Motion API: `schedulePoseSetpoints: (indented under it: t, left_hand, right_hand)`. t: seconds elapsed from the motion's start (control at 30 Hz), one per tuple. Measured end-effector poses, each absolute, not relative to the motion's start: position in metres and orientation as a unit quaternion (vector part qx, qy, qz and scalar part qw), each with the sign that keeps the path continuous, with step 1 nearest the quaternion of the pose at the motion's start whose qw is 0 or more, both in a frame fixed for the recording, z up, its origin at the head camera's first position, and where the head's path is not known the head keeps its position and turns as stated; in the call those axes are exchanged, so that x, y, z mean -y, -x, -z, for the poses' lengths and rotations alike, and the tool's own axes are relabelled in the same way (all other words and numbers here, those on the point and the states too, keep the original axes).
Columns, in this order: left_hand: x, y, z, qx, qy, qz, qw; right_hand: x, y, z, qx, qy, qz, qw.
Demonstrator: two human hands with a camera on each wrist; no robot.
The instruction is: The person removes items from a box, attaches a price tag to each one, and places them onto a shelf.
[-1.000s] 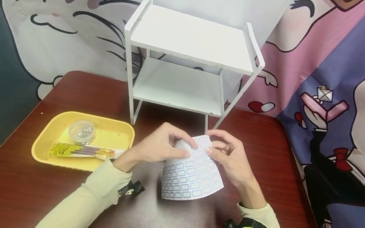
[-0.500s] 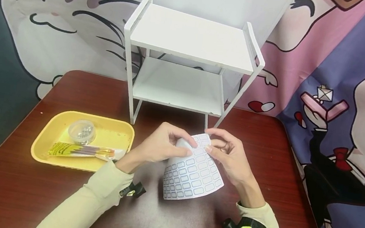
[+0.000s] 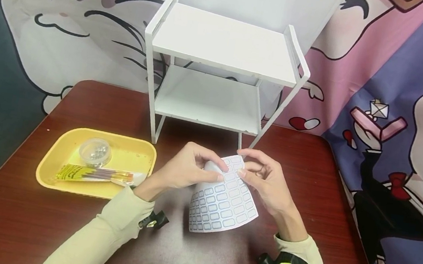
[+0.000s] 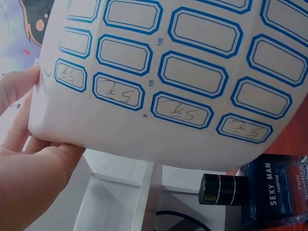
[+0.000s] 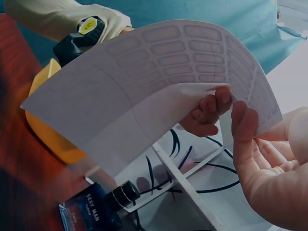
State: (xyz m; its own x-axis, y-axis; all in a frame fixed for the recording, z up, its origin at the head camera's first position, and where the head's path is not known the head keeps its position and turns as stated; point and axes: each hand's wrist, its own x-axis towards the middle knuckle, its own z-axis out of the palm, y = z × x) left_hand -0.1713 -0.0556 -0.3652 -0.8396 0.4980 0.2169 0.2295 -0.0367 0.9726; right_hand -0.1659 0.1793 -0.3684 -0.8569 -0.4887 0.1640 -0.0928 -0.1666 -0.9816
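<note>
A curved sheet of blue-bordered label stickers (image 3: 224,202) hangs between my two hands above the table. My left hand (image 3: 187,168) pinches it near the upper left edge, where the paper bends over. Thumb and fingers of my right hand (image 3: 268,184) pinch its upper right corner. Close up in the left wrist view, one row of labels (image 4: 180,109) carries handwritten marks while the other visible rows are blank. From the right wrist camera the pale back of the sheet (image 5: 86,106) faces me, with the fingertips of both hands close together at its edge.
A white two-tier shelf (image 3: 222,41) stands at the back of the table. On the left, a yellow tray (image 3: 46,164) holds a round clear container (image 3: 95,153) and a packet of brushes (image 3: 97,175). A dark perfume bottle (image 4: 272,192) appears beyond the sheet, hidden in the head view.
The sheet's lower edge has shifted very slightly to the right. Both hands keep the same grip and hardly move.
</note>
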Motion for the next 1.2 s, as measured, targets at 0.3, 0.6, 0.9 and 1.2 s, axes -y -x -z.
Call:
schedulePoseSetpoints:
  t: [0.3,0.6,0.9,1.2]
  left_hand:
    - [0.0565,0.1719,0.3666,-0.685,-0.278,-0.667,0.095]
    - [0.0564,0.1731,0.3700,-0.686,-0.327,-0.643,0.095]
    - [0.0551,0.1744,0.3738,-0.690,-0.353,-0.627,0.069]
    - [0.0556,0.1748,0.3744,-0.682,-0.359,-0.634,0.068]
  right_hand:
    - [-0.1793,0.1654,0.3678,-0.641,0.234,0.720,0.127]
    - [-0.1785,0.1639,0.3666,-0.646,0.230,0.716,0.132]
    - [-0.1765,0.1630,0.3674,-0.646,0.217,0.719,0.138]
    - [-0.1777,0.1626,0.3671,-0.651,0.217,0.715,0.135]
